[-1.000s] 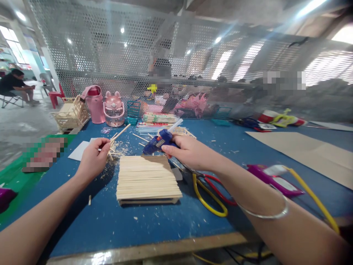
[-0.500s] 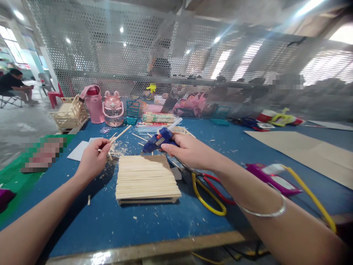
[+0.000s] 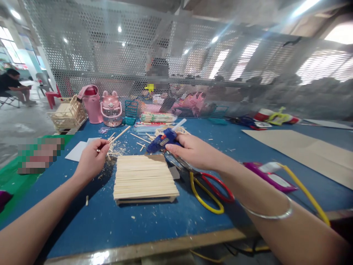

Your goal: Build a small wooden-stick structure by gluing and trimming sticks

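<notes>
My right hand (image 3: 190, 149) is wrapped round a blue hot glue gun (image 3: 162, 141), with a clear glue stick (image 3: 179, 124) poking out of its back. The nozzle points down at the far edge of a slatted panel (image 3: 145, 176) of pale wooden sticks, which rests slightly raised on the table. Left of the panel, my left hand (image 3: 95, 156) pinches a thin wooden stick (image 3: 121, 133) that slants up to the right. Loose stick pieces and shavings (image 3: 113, 149) lie beside those fingers. Below my right wrist sit scissors (image 3: 209, 193) with red and yellow handles.
A pink bottle (image 3: 93, 105), a clear jug with a pink lid (image 3: 111, 108) and a stick-built model (image 3: 67, 114) stand at the back left. Bundled sticks (image 3: 157, 117) lie before a perforated metal screen (image 3: 110, 55). Right are a purple device (image 3: 270, 176) and brown cardboard (image 3: 298, 147).
The glue gun in my right hand has moved slightly right along the panel's far edge. My left hand still holds the stick in nearly the same place. The view has shifted a little.
</notes>
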`<control>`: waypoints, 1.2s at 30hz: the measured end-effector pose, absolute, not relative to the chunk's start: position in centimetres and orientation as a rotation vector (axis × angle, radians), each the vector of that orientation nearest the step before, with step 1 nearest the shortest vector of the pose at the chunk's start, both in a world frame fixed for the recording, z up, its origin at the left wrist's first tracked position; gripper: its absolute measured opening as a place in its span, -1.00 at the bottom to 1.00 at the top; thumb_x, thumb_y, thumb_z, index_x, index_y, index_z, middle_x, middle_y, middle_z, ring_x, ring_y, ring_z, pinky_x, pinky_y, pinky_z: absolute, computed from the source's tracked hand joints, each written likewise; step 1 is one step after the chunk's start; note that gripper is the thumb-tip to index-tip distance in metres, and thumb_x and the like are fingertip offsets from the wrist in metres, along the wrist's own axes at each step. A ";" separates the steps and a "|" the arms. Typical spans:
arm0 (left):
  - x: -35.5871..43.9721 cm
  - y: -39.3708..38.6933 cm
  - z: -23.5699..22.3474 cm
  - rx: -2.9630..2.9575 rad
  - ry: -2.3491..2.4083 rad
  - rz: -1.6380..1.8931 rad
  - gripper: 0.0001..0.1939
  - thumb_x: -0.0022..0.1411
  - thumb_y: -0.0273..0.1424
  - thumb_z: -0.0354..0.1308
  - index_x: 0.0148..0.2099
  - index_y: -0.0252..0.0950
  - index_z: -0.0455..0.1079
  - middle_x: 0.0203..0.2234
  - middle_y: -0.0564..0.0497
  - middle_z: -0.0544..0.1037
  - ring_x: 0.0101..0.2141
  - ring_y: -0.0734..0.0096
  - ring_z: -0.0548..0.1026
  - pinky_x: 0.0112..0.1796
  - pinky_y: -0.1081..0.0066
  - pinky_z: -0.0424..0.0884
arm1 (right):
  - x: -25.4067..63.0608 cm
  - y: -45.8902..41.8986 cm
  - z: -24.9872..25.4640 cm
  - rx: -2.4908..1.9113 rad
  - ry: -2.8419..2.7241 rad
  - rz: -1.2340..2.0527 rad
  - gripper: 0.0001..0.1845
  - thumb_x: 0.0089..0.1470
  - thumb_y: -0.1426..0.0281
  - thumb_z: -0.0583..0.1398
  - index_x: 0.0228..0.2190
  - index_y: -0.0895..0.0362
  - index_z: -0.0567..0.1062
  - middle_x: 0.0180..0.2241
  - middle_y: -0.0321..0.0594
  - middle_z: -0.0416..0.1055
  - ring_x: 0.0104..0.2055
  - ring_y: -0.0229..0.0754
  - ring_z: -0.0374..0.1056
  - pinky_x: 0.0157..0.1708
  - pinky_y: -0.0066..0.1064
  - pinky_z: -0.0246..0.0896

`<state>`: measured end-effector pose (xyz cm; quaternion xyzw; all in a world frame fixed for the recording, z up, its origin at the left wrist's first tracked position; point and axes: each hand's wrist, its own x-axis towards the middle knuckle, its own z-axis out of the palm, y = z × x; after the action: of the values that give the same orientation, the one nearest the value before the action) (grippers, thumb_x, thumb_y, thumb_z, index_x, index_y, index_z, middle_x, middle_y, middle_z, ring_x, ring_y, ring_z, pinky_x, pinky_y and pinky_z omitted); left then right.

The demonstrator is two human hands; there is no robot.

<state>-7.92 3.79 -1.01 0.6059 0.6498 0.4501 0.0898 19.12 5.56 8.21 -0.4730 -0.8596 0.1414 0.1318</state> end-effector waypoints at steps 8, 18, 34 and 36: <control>-7.7 3.7 -0.8 1.802 1.956 1.299 -0.76 0.08 -0.24 -0.05 -0.34 -0.26 0.35 -0.49 0.02 0.47 -0.48 0.35 0.36 -0.45 0.44 0.26 | 20.1 5.6 8.1 -1.383 -2.443 0.413 -0.66 0.10 0.26 0.02 -0.18 0.17 0.42 -0.16 -0.13 0.45 -0.17 -0.08 0.34 -0.22 -0.36 0.18; -7.8 3.7 -0.8 1.797 1.940 1.290 -0.73 0.10 -0.23 -0.05 -0.30 -0.28 0.36 -0.47 0.01 0.48 -0.48 0.37 0.36 -0.45 0.44 0.25 | 19.3 5.2 8.4 -1.311 -2.373 0.502 -0.72 0.10 0.29 0.02 -0.45 0.18 0.43 -0.52 -0.23 0.39 -0.47 -0.24 0.28 -0.47 -0.45 0.11; -7.8 3.7 -0.8 1.793 1.894 1.311 -0.74 0.11 -0.25 -0.06 -0.30 -0.29 0.35 -0.44 0.00 0.48 -0.45 0.38 0.37 -0.42 0.43 0.27 | 15.3 5.8 7.1 -1.130 -2.516 0.432 -0.74 0.09 0.28 0.02 -0.39 0.18 0.42 -0.53 -0.22 0.38 -0.48 -0.22 0.25 -0.44 -0.42 0.08; -7.9 3.7 -0.8 1.800 1.895 1.310 -0.74 0.11 -0.26 -0.07 -0.29 -0.29 0.35 -0.43 -0.01 0.48 -0.45 0.38 0.37 -0.41 0.42 0.27 | 15.3 5.8 7.1 -1.143 -2.511 0.421 -0.72 0.09 0.27 0.01 -0.38 0.18 0.42 -0.52 -0.21 0.39 -0.47 -0.21 0.25 -0.44 -0.42 0.08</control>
<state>-7.86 3.70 -0.84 0.6120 0.6444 0.4453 0.1089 15.31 5.76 7.12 -0.4032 -0.8859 0.1485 0.1747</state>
